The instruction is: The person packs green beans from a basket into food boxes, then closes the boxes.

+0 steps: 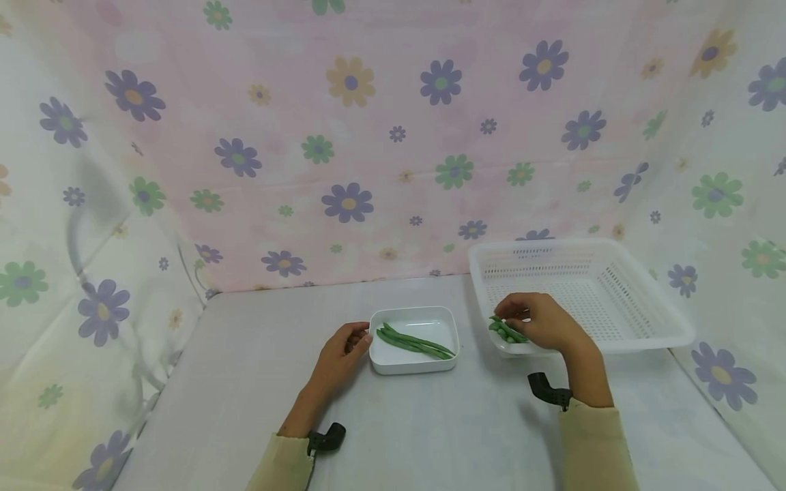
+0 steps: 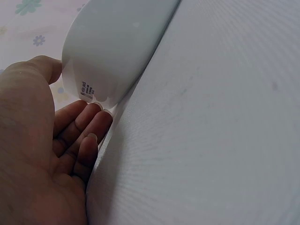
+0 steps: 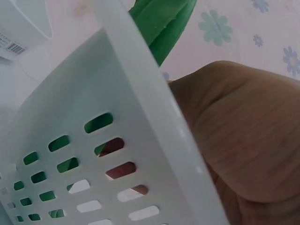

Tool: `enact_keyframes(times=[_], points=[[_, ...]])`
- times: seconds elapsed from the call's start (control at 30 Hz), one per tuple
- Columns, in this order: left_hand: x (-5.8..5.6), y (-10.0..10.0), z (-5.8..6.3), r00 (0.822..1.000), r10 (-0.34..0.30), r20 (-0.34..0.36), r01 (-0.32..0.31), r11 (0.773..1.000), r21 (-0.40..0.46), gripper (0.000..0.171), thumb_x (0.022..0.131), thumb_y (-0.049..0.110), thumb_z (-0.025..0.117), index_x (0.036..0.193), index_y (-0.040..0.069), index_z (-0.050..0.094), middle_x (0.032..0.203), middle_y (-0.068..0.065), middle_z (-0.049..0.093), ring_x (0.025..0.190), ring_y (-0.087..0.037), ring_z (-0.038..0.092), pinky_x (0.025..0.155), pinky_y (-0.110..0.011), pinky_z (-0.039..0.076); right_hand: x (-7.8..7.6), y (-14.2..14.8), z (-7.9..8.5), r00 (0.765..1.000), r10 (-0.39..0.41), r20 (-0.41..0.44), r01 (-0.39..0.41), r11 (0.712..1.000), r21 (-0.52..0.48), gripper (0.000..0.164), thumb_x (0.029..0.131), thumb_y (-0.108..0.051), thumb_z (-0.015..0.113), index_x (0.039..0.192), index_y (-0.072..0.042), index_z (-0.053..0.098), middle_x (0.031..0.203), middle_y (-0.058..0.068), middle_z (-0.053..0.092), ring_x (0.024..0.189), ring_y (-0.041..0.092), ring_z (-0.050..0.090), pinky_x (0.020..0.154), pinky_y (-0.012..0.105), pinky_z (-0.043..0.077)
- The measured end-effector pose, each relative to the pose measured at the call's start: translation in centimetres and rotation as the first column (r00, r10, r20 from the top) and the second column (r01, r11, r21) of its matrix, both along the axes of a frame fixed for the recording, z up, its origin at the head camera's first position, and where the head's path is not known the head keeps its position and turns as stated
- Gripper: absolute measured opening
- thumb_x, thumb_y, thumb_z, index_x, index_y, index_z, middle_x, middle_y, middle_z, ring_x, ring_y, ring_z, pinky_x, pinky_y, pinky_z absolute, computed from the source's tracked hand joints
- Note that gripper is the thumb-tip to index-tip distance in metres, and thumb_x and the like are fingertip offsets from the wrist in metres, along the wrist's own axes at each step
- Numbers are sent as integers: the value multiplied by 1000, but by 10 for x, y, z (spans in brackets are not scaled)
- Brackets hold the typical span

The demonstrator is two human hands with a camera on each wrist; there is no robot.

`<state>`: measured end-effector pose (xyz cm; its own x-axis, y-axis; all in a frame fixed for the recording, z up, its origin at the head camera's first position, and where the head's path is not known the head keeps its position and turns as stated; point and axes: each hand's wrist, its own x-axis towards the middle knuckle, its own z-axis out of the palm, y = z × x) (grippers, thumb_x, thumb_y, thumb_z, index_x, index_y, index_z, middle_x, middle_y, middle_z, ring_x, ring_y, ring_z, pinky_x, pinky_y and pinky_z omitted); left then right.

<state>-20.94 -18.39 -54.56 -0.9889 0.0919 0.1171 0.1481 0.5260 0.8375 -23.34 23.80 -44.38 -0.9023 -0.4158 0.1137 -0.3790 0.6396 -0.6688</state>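
One hand, the left hand [image 1: 334,356], is resting its thumb at the rim of a small white dish [image 1: 413,368], with its fingers bending near the end wall, and I cannot tell if it is gripping or just touching. Across the table [image 1: 467,429], the right hand [image 1: 549,324] is hanging over the near left corner of a big white basket [image 1: 660,341], and its bent fingers and thumb are pinching green beans [image 1: 506,334] there. A few long beans [image 1: 414,343] are lying slantwise in the dish, and flowery cloth [image 1: 264,150] is hanging behind the dish and the basket.
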Motion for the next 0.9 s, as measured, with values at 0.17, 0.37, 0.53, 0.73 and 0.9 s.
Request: enact_keyframes(times=[0.17,0.37,0.53,0.73,0.9], points=[[0,0,0,1000,-3,-7,3,1000,5,41,108,39,64,142,16,63,119,2,68,106,-13,62,93,-34,52,-1,0,0,1000,11,25,-11,1000,21,25,96,6,69,109,-13,77,106,0,77,105,27,72,99,57,55],[0,-1,0,1000,-6,-9,6,1000,2,42,108,40,63,142,16,63,119,2,68,106,-12,62,94,-33,52,0,1,0,999,20,42,-21,1000,19,30,94,10,66,107,-14,77,104,-1,76,102,23,71,100,58,54],[1,-1,1,1000,-9,-10,9,1000,4,43,108,40,64,142,16,63,119,2,68,106,-13,62,94,-33,52,0,2,1,998,26,52,-27,1000,13,31,94,10,65,106,-15,78,101,-3,76,100,20,71,100,58,53],[1,-1,1,1000,-7,-26,7,1000,3,44,107,40,65,142,14,63,120,1,69,106,-13,62,93,-33,52,0,3,0,999,28,39,-30,999,31,28,95,9,65,102,-16,76,102,-3,74,100,22,71,99,60,51],[1,-1,0,999,-7,-32,7,1000,-5,44,108,40,64,142,13,63,120,1,69,106,-13,62,92,-32,52,0,4,-1,1000,21,17,-22,999,28,29,95,9,64,101,-17,74,103,-3,74,104,25,71,99,60,52]])
